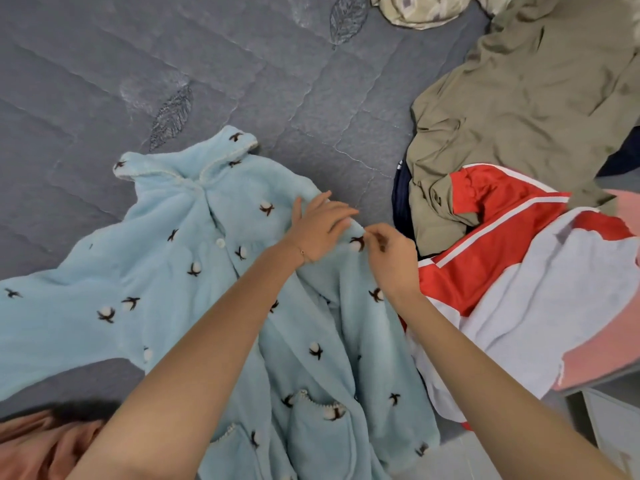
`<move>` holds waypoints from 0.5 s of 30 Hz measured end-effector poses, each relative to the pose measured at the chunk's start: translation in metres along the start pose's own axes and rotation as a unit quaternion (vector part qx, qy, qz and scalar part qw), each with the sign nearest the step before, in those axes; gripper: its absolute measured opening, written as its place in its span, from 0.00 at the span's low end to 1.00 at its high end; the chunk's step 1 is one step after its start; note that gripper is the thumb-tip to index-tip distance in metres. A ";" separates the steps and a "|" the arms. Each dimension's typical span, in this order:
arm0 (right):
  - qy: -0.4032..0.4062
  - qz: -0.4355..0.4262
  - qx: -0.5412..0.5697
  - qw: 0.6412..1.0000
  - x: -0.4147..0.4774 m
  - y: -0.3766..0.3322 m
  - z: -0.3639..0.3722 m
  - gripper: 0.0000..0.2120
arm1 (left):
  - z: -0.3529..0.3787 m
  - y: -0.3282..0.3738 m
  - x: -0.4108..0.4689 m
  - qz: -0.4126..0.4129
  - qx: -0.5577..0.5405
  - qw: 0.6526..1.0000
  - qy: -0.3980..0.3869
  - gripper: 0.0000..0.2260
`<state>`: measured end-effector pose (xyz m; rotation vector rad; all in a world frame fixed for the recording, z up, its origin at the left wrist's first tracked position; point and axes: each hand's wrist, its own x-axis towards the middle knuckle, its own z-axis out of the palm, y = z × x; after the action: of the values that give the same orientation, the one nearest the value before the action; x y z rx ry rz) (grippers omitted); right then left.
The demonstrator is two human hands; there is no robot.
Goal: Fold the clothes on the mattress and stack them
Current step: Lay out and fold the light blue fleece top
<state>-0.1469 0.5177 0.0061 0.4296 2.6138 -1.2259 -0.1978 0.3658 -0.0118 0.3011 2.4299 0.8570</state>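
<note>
While the left hand lies with relaxed, fairly straight fingers on the shoulder of the blue fleece top, the right hand just beside it pinches the top's edge between thumb and fingertips. Most of the top spreads over the mattress left of and below both hands. Its hem is cut off and the forearms hide part of its front. Right of the right hand sits a heap of clothes, its layers hard to separate.

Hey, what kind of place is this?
Probably a bedroom: a grey quilted mattress, a fleecy blue pyjama top spread on it, and a heap of unfolded clothes beside.
</note>
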 end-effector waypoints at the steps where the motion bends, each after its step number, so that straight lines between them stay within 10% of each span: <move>1: 0.007 -0.003 0.004 1.000 0.002 -0.001 -0.003 0.07 | -0.001 0.001 0.002 -0.001 0.009 1.000 0.006 0.15; 15: -0.124 0.104 0.007 0.987 -0.004 0.021 0.002 0.17 | -0.024 0.027 0.027 -0.026 -0.053 0.986 0.155 0.06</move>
<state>-0.1361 0.5283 -0.0086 0.5024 2.2887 -1.1501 -0.2332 0.3847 0.0096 0.0670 2.6483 1.0748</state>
